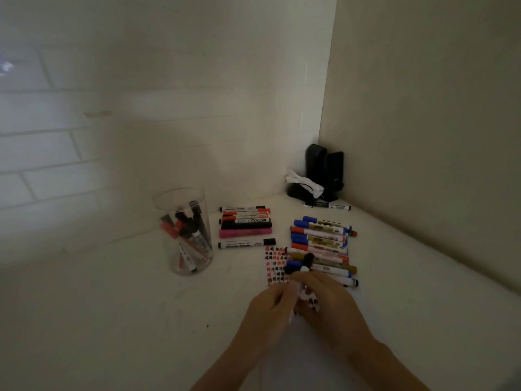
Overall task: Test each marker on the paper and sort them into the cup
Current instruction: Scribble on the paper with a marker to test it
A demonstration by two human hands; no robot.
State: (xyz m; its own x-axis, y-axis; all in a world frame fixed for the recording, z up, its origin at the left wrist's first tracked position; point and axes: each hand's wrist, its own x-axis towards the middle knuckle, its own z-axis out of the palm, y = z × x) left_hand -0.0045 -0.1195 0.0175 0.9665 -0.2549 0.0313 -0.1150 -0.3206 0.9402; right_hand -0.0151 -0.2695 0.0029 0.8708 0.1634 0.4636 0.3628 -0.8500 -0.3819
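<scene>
A clear plastic cup (184, 232) stands on the white table and holds several black and red markers. A row of markers (244, 225) lies to its right, and a second row of blue, red and gold markers (321, 245) lies further right. The paper (275, 265), covered in red and black test marks, lies between the rows and my hands. Both hands meet over the paper's near part around a white marker with a black cap (306, 262). My left hand (272, 306) grips its lower body and my right hand (328, 300) grips it near the cap end.
A black stand-like object (324, 172) with crumpled white paper (303, 182) sits in the corner where the two walls meet. One marker (328, 206) lies alone in front of it. The tiled wall runs behind the cup.
</scene>
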